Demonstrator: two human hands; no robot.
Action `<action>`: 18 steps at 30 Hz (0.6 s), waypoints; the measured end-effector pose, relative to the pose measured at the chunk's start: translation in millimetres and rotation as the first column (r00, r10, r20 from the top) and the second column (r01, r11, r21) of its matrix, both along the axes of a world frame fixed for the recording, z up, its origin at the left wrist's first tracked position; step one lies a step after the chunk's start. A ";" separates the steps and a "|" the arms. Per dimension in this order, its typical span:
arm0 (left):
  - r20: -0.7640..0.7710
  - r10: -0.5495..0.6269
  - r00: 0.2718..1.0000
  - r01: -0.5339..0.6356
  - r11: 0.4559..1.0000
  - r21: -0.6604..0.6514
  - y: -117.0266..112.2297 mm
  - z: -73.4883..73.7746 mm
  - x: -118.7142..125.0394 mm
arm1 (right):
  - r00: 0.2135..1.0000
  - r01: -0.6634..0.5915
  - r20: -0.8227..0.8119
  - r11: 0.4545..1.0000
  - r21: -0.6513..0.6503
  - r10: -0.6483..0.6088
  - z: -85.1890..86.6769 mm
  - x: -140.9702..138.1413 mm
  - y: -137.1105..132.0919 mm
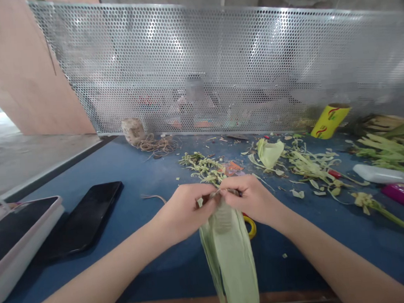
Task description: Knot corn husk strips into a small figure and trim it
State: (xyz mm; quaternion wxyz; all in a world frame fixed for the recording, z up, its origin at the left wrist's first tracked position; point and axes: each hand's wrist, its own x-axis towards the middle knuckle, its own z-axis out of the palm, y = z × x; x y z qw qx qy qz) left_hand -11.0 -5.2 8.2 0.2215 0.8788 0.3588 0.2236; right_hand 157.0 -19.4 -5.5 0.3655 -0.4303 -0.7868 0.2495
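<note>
Long pale-green corn husks (233, 257) hang down over the table's front edge, their gathered upper end pinched between my two hands. My left hand (191, 210) is closed with thumb and fingertips on that end. My right hand (252, 198) pinches right beside it, the fingertips of both hands almost meeting. A thin piece of twine (154, 196) lies to the left of my left hand; whether it runs into the fingers is hidden. Behind the husks, partly covered, a yellow scissor handle (251, 227) shows by my right wrist.
Husk scraps (312, 163) and a cupped husk piece (270, 154) lie beyond my hands. A black phone (89, 218) and white-edged case (21, 233) are left. Twine (159, 143), a yellow roll (330, 121) and a perforated metal screen (215, 65) stand behind; a person sits beyond it.
</note>
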 end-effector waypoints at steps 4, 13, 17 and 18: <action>0.079 0.007 0.997 -0.021 0.985 0.170 -4.8 -2.8 4.3 | 0.987 0.117 -0.115 0.992 0.046 -0.111 0.1 -5.3 -2.5; 0.149 0.147 0.978 -0.158 0.986 0.061 1.3 2.9 3.0 | 0.974 0.118 -0.176 0.982 -0.146 -0.143 4.9 -3.7 -2.3; 0.186 0.180 0.966 -0.191 0.981 0.043 4.4 -1.4 1.0 | 0.967 0.039 -0.230 0.958 -0.286 -0.108 4.4 -5.5 -3.3; 0.198 0.189 0.962 -0.203 0.978 0.053 3.9 -2.5 1.3 | 0.963 0.036 -0.246 0.956 -0.292 -0.112 4.3 -6.0 -3.2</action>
